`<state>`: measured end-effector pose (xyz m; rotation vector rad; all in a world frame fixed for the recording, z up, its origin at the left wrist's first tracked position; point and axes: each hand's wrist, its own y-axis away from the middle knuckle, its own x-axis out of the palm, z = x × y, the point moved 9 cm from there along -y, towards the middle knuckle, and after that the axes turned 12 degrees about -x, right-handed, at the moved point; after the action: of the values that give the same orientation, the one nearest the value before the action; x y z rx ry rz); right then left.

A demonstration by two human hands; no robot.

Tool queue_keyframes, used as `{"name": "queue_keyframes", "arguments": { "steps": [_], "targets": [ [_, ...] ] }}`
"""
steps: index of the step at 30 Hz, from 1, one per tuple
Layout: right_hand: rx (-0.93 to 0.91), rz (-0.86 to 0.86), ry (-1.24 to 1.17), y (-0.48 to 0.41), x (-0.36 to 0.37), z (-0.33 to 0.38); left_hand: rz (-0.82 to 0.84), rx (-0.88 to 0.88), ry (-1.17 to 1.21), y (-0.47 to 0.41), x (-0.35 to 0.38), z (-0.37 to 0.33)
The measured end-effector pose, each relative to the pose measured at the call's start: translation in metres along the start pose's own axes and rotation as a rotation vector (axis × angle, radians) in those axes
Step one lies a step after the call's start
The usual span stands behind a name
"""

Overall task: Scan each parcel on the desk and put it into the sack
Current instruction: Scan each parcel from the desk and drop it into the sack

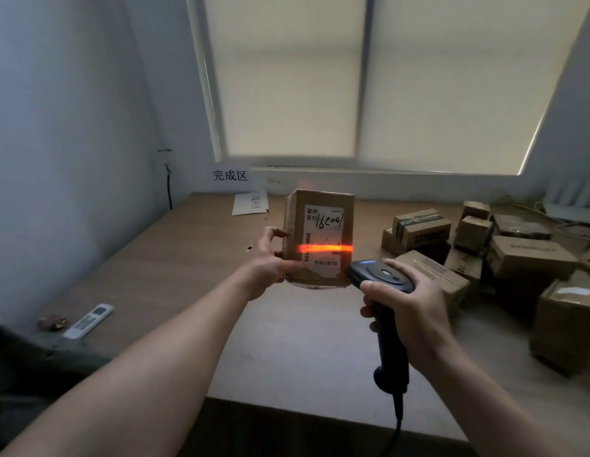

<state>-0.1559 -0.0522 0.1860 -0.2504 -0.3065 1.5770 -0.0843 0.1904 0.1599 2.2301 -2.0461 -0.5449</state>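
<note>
At the middle of the frame, my left grip point(270, 255) pinches the left edge of an upright parcel point(320, 225), thumb in front and fingers behind. I cannot tell whether its lower edge rests on the bench point(188, 258) or hangs just above it. My right grip point(409, 301) is wrapped round the scanner point(382, 278), whose head points at the label point(323, 239).

The red scan line point(325, 248) lies level across the label's middle. The barcode on the label's left side seems to run up and down, so I judge I should roll the scanner or turn the parcel until the line runs along a code. I should hold both steady and keep my thumb off the print.

Count: one parcel in my grip, one scanner, and at least nine parcels piled point(504, 258) at the right, some hiding others. At lower left lies one remote control point(89, 319), and at upper middle are one wall sign point(230, 175) and one paper sheet point(250, 203). I cannot make out the sack.
</note>
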Motion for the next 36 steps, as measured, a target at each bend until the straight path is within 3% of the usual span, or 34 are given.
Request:
{"name": "queue_keyframes", "arguments": {
  "steps": [11, 36],
  "targets": [
    [-0.01, 0.076, -0.026, -0.003, 0.03, 0.013, -0.075, 0.032, 0.059, 0.026, -0.034, -0.009],
    [-0.046, 0.19, -0.06, -0.008, 0.016, 0.031, -0.231, 0.056, 0.109, 0.048, -0.041, -0.018]
  ]
}}
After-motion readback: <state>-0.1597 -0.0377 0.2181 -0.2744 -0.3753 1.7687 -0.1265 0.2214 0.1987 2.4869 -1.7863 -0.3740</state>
